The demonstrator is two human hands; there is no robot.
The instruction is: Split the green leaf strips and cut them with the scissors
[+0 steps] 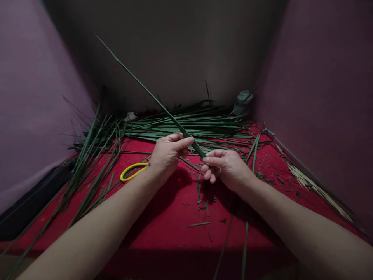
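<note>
Pinching a long green leaf strip [151,96] with both hands, above the tabletop [163,229]; gripping it partway along between thumb and bent fingers of the left hand [170,149]; holding its lower, thicker end between thumb and forefinger of the right hand [225,165], with the other fingers curled loosely below; slanting it from that lower end up and to the left, to a thin tip well above the left hand, against the grey wall [175,46].

Lying on the red tabletop just beside the left wrist, a yellow loop handle [134,166], partly hidden by the wrist; spread across the back, beyond both hands, a heap of long green leaves [186,126]; fanned down the left side, another bunch of leaves [96,144], with some reaching toward the near edge; standing at the back right, near the end of the heap, a pale translucent container [244,103], too dim to tell its contents; tucked among the leaves at the back left, a small white object [131,116], too unclear to name.

Scattered below and around the right hand, short green scraps [198,224]; running along the right side, a bundle of pale thin strips [314,188]; lying at the far left, beside the leaves, a long dark object [37,194]; rising on the right, a purple wall [314,77].
</note>
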